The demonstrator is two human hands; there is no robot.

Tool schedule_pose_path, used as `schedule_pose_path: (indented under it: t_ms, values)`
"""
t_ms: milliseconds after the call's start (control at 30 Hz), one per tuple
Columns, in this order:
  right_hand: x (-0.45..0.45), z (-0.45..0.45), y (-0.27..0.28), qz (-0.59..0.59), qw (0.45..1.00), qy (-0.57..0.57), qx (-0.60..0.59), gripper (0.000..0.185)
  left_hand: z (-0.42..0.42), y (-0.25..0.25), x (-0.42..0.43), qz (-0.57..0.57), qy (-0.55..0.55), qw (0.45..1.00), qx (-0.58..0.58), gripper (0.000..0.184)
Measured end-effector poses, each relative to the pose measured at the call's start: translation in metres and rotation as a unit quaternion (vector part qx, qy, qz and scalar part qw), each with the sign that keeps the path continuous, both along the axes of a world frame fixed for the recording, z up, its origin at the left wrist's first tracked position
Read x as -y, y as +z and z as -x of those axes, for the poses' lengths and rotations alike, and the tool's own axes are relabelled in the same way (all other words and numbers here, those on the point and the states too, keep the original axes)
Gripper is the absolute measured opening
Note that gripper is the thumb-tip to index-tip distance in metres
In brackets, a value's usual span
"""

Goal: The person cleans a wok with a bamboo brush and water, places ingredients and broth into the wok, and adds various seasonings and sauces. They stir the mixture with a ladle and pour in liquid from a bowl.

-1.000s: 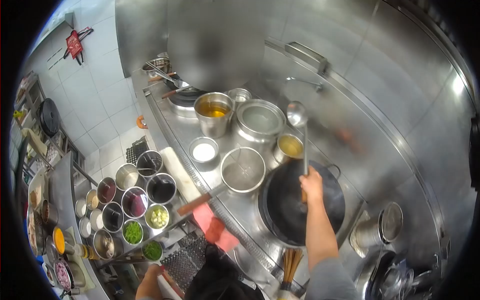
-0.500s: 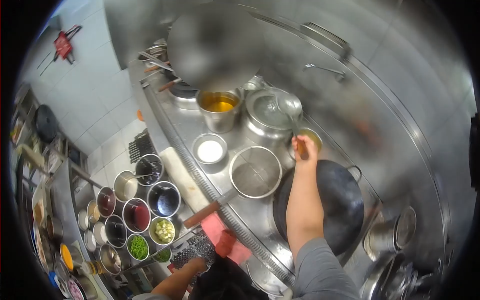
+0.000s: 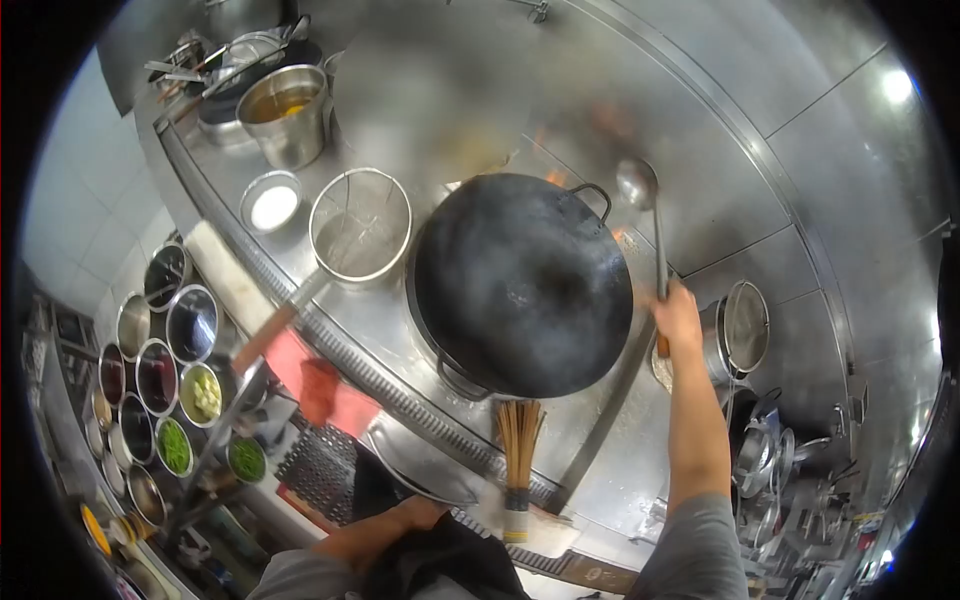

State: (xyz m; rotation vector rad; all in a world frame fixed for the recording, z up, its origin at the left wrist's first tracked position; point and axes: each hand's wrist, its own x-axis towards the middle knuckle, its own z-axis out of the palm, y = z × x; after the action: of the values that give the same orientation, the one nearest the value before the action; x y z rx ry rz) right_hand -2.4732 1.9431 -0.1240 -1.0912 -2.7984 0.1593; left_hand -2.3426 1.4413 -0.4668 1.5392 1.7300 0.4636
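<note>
Swung right, a long steel ladle is held beside the round black wok, right fingers clasping its wooden handle, likely against heat, grip unclear on the left hand.

Smooth dark metal wok, shiny metal ladle, brushed-looking steel wall

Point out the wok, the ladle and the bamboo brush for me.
Wok (image 3: 520,285): head view, on the dark inner surface, near its middle.
Ladle (image 3: 637,184): head view, on the metal bowl at its far end.
Bamboo brush (image 3: 518,445): head view, on the splayed strips.
</note>
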Motion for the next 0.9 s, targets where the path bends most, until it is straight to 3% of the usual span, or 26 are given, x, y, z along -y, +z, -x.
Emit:
schedule_pose_path:
  t_ms: [67, 100, 167, 233, 300, 367, 433, 500, 533, 600, 633, 667, 700, 733, 767, 867, 900]
  values:
    - [-0.011, -0.059, -0.021, -0.038, 0.998, 0.034, -0.025, 0.042, -0.014, 0.014, -0.016, 0.126, 0.0, 0.99, 0.07, 0.051]
    - [-0.016, -0.087, -0.032, -0.071, 0.994, 0.065, -0.059, 0.045, -0.026, 0.011, -0.019, 0.126, 0.01, 0.989, 0.077, 0.051]
    - [-0.021, -0.138, -0.048, -0.123, 0.992, 0.021, -0.017, 0.052, -0.048, 0.004, -0.023, 0.171, -0.001, 0.983, -0.062, 0.05]
    - [-0.021, -0.178, -0.061, -0.149, 0.987, 0.04, -0.044, 0.056, -0.073, -0.003, -0.032, 0.229, -0.021, 0.969, -0.087, 0.05]
    - [-0.023, -0.216, -0.079, -0.098, 0.99, 0.067, -0.073, 0.06, -0.083, -0.005, -0.041, 0.24, 0.002, 0.945, -0.223, 0.052]
    - [0.022, -0.224, -0.069, -0.104, 0.974, 0.12, -0.159, 0.06, -0.093, -0.009, -0.05, 0.252, 0.033, 0.938, -0.234, 0.055]
    - [0.111, -0.221, -0.026, 0.084, 0.985, -0.023, -0.147, 0.054, -0.1, -0.006, -0.054, 0.269, 0.01, 0.933, -0.24, 0.055]
    - [0.18, -0.226, -0.007, 0.282, 0.918, -0.033, -0.278, 0.042, -0.099, -0.017, -0.048, 0.197, 0.057, 0.957, -0.203, 0.054]
    - [0.204, -0.232, -0.001, 0.329, 0.905, -0.02, -0.269, 0.035, -0.098, -0.026, -0.042, 0.162, 0.11, 0.968, -0.158, 0.053]
    - [0.241, -0.255, 0.005, 0.402, 0.894, 0.019, -0.196, 0.028, -0.077, -0.019, -0.014, 0.06, 0.202, 0.973, -0.098, 0.05]
    - [0.26, -0.26, 0.007, 0.419, 0.896, 0.046, -0.141, 0.026, -0.062, -0.021, 0.007, 0.044, 0.192, 0.977, -0.077, 0.046]
    - [0.291, -0.26, 0.015, 0.448, 0.89, 0.02, -0.077, 0.035, -0.055, -0.051, 0.028, 0.009, 0.241, 0.97, -0.042, 0.037]
    - [0.318, -0.261, 0.02, 0.469, 0.883, -0.01, -0.019, 0.044, -0.035, -0.049, 0.055, 0.103, 0.319, 0.941, 0.031, 0.032]
    - [0.33, -0.26, 0.007, 0.446, 0.888, 0.11, 0.033, 0.046, -0.016, -0.027, 0.094, 0.108, 0.388, 0.915, -0.005, 0.03]
    - [0.343, -0.259, -0.006, 0.495, 0.863, 0.1, 0.02, 0.033, 0.002, -0.002, 0.137, 0.148, 0.434, 0.888, -0.006, 0.029]
    - [0.375, -0.243, -0.057, 0.358, 0.889, 0.249, 0.136, 0.032, 0.015, -0.006, 0.252, 0.307, 0.593, 0.743, -0.049, 0.027]
    - [0.395, -0.228, -0.071, 0.31, 0.886, 0.298, 0.172, 0.033, 0.011, -0.016, 0.291, 0.326, 0.651, 0.685, -0.008, 0.029]
